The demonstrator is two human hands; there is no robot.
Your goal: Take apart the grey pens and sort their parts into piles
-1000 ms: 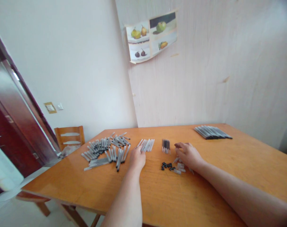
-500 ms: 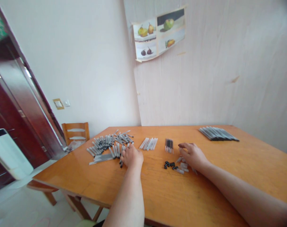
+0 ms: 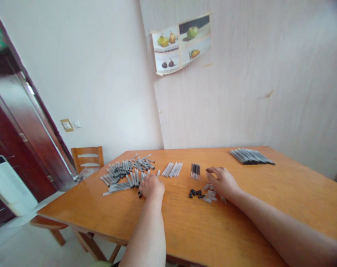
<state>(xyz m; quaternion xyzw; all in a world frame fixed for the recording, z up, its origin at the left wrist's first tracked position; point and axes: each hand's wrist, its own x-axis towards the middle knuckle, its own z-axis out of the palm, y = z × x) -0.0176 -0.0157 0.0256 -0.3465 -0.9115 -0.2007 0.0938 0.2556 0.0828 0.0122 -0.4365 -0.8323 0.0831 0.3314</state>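
Observation:
My left hand (image 3: 152, 186) is curled at the right edge of a spread of pens (image 3: 120, 170) with clear barrels and black ends. A pale pen end (image 3: 158, 173) sticks up past its knuckles, and the fingertips are largely hidden. On the other side, my right hand (image 3: 224, 182) hovers with thumb and fingers apart and nothing visible between them. Below it lie short clear caps (image 3: 211, 194), partly covered by the hand. Small black plugs (image 3: 194, 193) sit beside those caps. Dark ink refills (image 3: 195, 171) stand in a tight row left of the right hand.
Clear empty-looking tubes (image 3: 172, 170) lie side by side mid-table. A neat row of black-ended pens (image 3: 252, 157) rests at the far right of the wooden table (image 3: 185, 230). Behind the left corner is a wooden chair (image 3: 87, 157). Fruit pictures (image 3: 182, 44) hang on the wall.
A pale pen end now shows above my left hand, which has shifted slightly at the pens. My right hand stays over the clear caps. The whole view has moved slightly.

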